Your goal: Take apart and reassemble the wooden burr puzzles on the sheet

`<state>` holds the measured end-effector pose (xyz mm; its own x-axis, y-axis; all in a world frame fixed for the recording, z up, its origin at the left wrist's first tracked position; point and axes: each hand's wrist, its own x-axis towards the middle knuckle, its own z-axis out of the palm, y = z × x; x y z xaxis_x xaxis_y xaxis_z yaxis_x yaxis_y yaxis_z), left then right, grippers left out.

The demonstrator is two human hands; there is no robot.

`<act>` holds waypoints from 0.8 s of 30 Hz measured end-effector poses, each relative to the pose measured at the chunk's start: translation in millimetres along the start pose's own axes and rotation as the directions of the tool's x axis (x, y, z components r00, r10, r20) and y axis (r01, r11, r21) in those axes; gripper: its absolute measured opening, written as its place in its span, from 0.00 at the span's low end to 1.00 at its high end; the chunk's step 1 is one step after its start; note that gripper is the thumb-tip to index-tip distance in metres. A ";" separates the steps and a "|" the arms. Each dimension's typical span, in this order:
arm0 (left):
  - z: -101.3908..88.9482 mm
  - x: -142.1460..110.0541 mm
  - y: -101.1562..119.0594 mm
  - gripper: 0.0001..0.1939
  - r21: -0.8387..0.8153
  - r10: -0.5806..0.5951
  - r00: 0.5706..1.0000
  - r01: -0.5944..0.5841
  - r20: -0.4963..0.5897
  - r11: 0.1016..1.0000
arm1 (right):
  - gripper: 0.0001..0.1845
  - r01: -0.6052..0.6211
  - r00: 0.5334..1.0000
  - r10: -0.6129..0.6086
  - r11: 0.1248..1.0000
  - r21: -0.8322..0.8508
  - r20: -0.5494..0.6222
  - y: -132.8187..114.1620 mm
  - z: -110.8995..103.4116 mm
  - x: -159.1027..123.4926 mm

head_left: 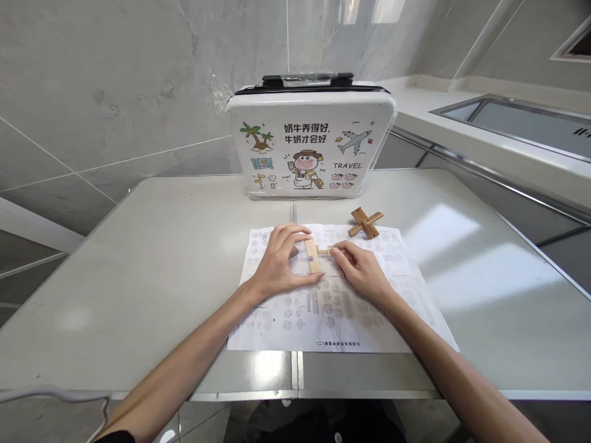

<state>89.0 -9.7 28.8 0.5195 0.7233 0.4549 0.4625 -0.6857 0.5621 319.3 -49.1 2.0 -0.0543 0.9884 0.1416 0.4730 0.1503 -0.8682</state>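
Between the thumb and fingers of my left hand (pixel 281 261) is a pale notched wooden puzzle piece (pixel 313 256), gripped at its two ends. My right hand (pixel 360 264) pinches a second pale wooden puzzle piece (pixel 329 251), whose near end meets or almost meets the first one; I cannot tell whether they are joined. Something small and brown shows behind my left fingers, mostly hidden. Both hands are over a printed instruction sheet (pixel 272 335) with rows of small diagrams. Beyond my right hand, a brown wooden burr puzzle (pixel 365 223), its sticks crossed, rests at the sheet's far edge.
A white cartoon-printed case (pixel 311 147) in clear plastic stands upright at the back of the folding table (pixel 138 277). Behind it is a grey tiled wall. A counter with a sink (pixel 512 120) is at the right, and a pale cable (pixel 55 392) crosses the lower left corner.
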 end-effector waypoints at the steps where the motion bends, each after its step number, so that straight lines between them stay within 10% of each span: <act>1: -1.9 1.2 -4.7 0.33 0.020 -0.022 0.999 0.023 -0.034 1.000 | 0.21 -0.002 1.000 0.002 1.000 -0.012 -0.027 1.7 0.3 0.8; 8: -4.1 5.4 -40.1 0.28 0.086 -0.270 0.932 0.298 -0.243 0.951 | 0.21 0.022 0.986 -0.037 0.995 -0.097 -0.160 9.8 3.1 3.5; 24: 14.7 -2.1 -37.0 0.31 0.144 -0.310 0.950 0.312 -0.033 0.939 | 0.19 0.061 0.989 -0.092 0.968 -0.244 -0.118 12.2 9.4 0.5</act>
<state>81.4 13.0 -3.1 0.3260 0.9027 0.2809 0.7001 -0.4302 0.5699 316.8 -46.5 -13.0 0.0067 0.9612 0.2757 0.6690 0.2006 -0.7157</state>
